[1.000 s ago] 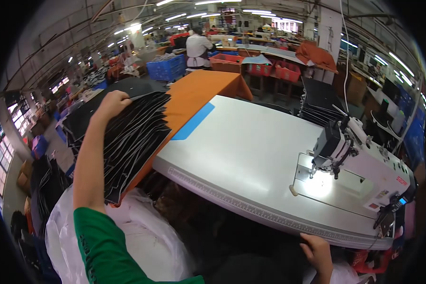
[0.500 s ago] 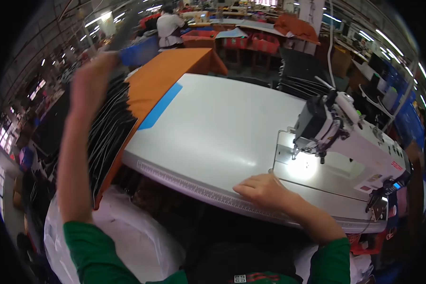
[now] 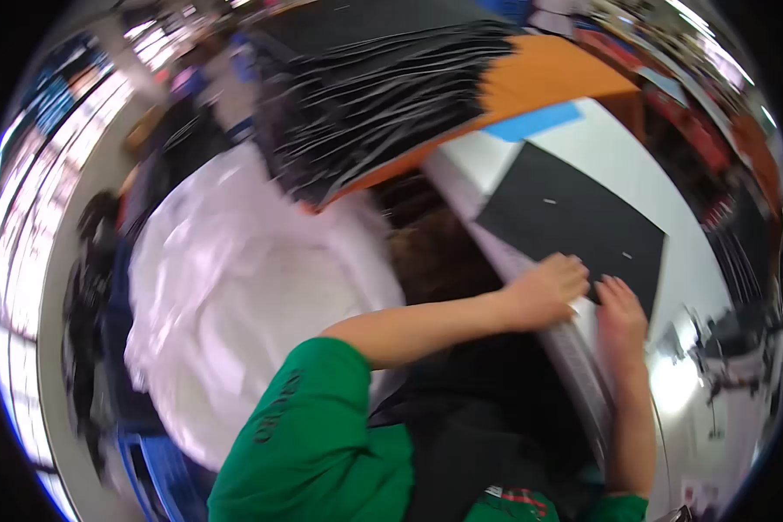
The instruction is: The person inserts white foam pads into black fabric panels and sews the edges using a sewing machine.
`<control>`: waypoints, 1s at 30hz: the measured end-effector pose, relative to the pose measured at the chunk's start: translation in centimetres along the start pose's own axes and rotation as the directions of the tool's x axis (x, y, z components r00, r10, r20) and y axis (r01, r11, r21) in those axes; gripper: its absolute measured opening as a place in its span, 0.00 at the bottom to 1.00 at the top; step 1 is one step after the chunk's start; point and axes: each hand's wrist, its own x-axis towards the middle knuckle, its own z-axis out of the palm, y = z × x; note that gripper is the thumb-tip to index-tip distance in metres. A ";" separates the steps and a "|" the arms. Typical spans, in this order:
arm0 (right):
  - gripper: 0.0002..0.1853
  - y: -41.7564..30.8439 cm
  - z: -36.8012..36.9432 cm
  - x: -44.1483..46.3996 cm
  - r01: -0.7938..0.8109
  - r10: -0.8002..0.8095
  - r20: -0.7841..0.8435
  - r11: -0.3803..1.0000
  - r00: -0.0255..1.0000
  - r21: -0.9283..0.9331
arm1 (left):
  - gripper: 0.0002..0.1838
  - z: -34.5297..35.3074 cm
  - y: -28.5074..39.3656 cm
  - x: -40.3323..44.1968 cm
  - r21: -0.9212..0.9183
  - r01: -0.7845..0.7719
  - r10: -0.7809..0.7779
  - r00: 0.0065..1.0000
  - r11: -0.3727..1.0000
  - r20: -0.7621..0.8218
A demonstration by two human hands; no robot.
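Note:
A black fabric panel (image 3: 574,209) with two small pale marks lies on the white sewing-machine table (image 3: 687,217). At the panel's near edge is my left hand (image 3: 544,291), its fingers bent and closed at the fabric. Just to the right, my right hand (image 3: 622,317) rests with fingers stretched out over the panel's near corner. The sewing machine (image 3: 731,344), with its bright lamp, stands farther right and is blurred.
A thick stack of black panels (image 3: 383,100) lies on orange cloth (image 3: 557,78) beyond the table's left end. A blue sheet (image 3: 535,120) lies on the tabletop. White plastic sheeting (image 3: 261,261) bulges at left, above a blue crate (image 3: 152,470).
The view has swung left. A black panel now lies on the tabletop. My left hand has come from the stack to the panel's edge, and my right hand now touches the panel.

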 end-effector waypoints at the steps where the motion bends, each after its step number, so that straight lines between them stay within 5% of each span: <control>1: 0.18 0.8 0.5 -0.1 -0.016 0.016 0.040 1.000 0.999 0.008 | 0.27 -1.0 0.7 -1.1 -0.033 -0.013 0.012 1.000 0.999 -0.027; 5: 0.17 2.3 0.8 0.2 -0.021 0.028 0.112 0.998 0.993 -0.065 | 0.28 -6.3 2.5 -7.2 -0.141 -0.008 0.008 1.000 0.990 0.001; 7: 0.16 3.7 1.2 -0.1 -0.012 0.016 0.092 0.999 0.996 -0.035 | 0.26 -10.1 2.2 -10.9 -0.106 0.109 -0.085 0.974 0.988 0.212; 10: 0.15 4.4 1.2 -0.3 -0.012 0.012 0.070 1.000 0.997 -0.002 | 0.20 -15.8 -0.2 -19.4 0.076 0.375 -0.383 0.907 0.924 0.174; 11: 0.14 4.3 1.2 -0.2 -0.016 0.016 0.056 1.000 0.998 0.004 | 0.16 -16.8 -1.4 -24.2 0.283 0.478 -0.529 0.836 0.832 0.145; 12: 0.14 4.1 1.2 -0.2 -0.023 0.023 0.039 1.000 0.999 0.008 | 0.16 -18.7 -1.6 -27.3 0.261 0.673 -0.697 0.717 0.692 0.000; 13: 0.13 4.0 1.1 -0.3 -0.031 0.031 0.025 0.999 0.999 0.011 | 0.16 -20.7 -1.5 -29.1 0.347 0.854 -0.906 0.422 0.387 -0.030; 16: 0.12 4.2 1.2 -0.4 -0.060 0.059 0.032 0.998 0.998 0.035 | 0.25 -25.1 -2.2 -36.3 0.485 0.874 -0.972 0.120 0.008 -0.201; 17: 0.11 4.3 1.2 -0.4 -0.077 0.075 0.031 0.996 0.997 0.045 | 0.25 -25.4 -2.0 -37.3 0.486 0.874 -0.973 0.120 0.009 -0.198; 20: 0.11 5.2 1.2 -0.9 -0.093 0.091 0.019 0.994 0.996 0.065 | 0.33 -24.8 -0.4 -38.8 0.467 0.858 -0.968 -0.121 -0.213 -0.218; 21: 0.11 5.3 1.2 -1.2 -0.100 0.099 0.014 0.992 0.995 0.076 | 0.33 -24.2 0.1 -38.9 0.469 0.858 -0.970 -0.125 -0.211 -0.208; 24: 0.11 4.7 1.0 -1.2 -0.103 0.103 0.012 0.993 0.995 0.062 | 0.38 -21.3 1.2 -38.1 0.568 0.823 -0.939 0.205 0.013 -0.275; 28: 0.13 3.8 0.4 -0.9 -0.056 0.056 -0.005 0.997 0.998 0.046 | 0.35 -19.0 3.3 -34.0 0.528 0.816 -0.966 0.255 0.235 0.036; 30: 0.13 3.3 0.1 -0.6 -0.033 0.034 -0.010 0.999 0.999 0.036 | 0.34 -18.1 2.8 -35.0 0.535 0.805 -0.962 0.265 0.257 0.065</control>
